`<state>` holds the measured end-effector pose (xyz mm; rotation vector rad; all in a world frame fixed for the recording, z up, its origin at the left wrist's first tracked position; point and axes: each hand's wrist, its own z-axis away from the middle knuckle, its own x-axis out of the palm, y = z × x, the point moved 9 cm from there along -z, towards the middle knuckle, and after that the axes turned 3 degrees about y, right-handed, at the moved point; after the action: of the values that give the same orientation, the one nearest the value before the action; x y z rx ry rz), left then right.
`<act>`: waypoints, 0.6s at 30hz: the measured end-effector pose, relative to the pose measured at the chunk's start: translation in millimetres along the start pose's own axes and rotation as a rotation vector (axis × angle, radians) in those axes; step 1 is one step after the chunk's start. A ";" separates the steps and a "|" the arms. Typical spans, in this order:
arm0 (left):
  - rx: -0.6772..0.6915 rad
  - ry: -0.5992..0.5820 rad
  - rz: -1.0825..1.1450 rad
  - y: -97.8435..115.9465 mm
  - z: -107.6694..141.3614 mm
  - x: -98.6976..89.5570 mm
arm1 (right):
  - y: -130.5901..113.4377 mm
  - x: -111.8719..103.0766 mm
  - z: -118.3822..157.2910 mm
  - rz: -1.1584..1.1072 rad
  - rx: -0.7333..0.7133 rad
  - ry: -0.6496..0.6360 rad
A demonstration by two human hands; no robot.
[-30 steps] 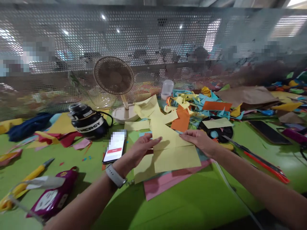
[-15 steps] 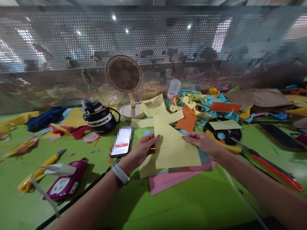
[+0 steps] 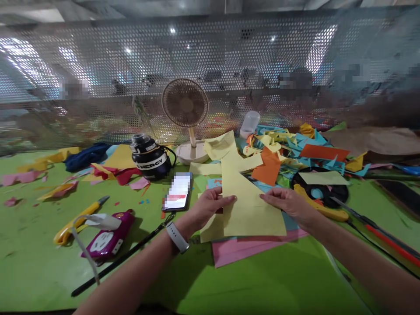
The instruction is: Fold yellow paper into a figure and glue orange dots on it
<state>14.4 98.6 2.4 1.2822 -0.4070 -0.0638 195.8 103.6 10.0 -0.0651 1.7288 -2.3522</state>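
Note:
A cut sheet of yellow paper (image 3: 251, 214) is held between my two hands, above other yellow, blue and pink sheets. My left hand (image 3: 211, 206) pinches its left edge, thumb on top, with a pale watch on the wrist. My right hand (image 3: 287, 204) has thumb and fingers closed on the slanted right edge. The pink paper (image 3: 236, 253) sticks out below, lying on the green table (image 3: 262, 288). Another yellow piece (image 3: 210, 229) shows under the held sheet at the left.
A phone (image 3: 177, 192), a black bottle (image 3: 151, 159) and a fan (image 3: 185, 105) stand or lie left of centre. Coloured scraps (image 3: 295, 144) pile behind my right hand. A yellow cutter (image 3: 78, 221), a purple pack (image 3: 110, 238) and a red-handled tool (image 3: 390, 238) lie around.
The camera view has turned left, so the scene sits further right. My left thumb has moved further in over the yellow paper; both hands still hold it.

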 end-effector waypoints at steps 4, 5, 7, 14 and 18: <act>-0.021 -0.015 0.023 -1.5 0.0 1.2 | 3.0 -0.6 -1.5 0.007 0.000 -0.008; -0.032 -0.016 0.031 -2.6 -0.2 0.8 | 3.6 -0.9 -1.7 0.010 0.002 -0.005; -0.048 0.007 0.046 -4.1 -0.6 -2.3 | 3.1 -1.6 -1.7 0.021 -0.004 0.006; -0.040 0.062 0.035 -2.3 1.4 -7.3 | 0.5 -3.5 -3.3 0.048 -0.048 0.029; -0.023 0.006 -0.023 -5.4 0.2 -1.9 | 5.2 -4.1 -6.6 0.044 -0.056 0.019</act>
<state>13.5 97.4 -3.1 1.2643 -0.3857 -0.0835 199.5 109.1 3.4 -0.0137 1.7866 -2.2806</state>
